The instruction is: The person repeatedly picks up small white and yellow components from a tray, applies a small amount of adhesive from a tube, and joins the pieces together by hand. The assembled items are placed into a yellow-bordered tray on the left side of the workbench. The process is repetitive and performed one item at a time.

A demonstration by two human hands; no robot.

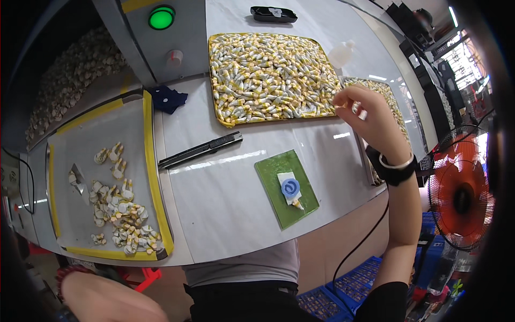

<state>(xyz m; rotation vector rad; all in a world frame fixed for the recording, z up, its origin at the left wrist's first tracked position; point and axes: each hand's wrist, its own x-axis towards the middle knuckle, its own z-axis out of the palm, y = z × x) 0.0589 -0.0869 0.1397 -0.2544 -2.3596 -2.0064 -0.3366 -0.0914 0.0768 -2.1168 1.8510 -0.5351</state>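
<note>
My right hand (pixel 365 115) is raised at the right edge of a yellow-rimmed tray (pixel 217 110), its fingers curled together. What they hold, if anything, I cannot make out. Heaped in the tray are many small white-and-yellow pieces (pixel 273 75). Closer to me, a green board (pixel 271 188) carries a white pad with a round blue swirl (pixel 290 188) on it. A small yellow-tipped piece (pixel 298 204) pokes out at the pad's lower edge. At the lower left, below the table edge, is my left hand or wrist (pixel 107 300) with a red bracelet; its fingers do not show.
Left lies a yellow-taped frame (pixel 153 182) with loose pieces. A black bar-like tool (pixel 201 150) and dark blue cloth (pixel 167 99) lie beside it. A green lamp (pixel 161 17) glows above. Right are another filled tray (pixel 383 88), a translucent bottle (pixel 341 53) and a fan (pixel 461 197).
</note>
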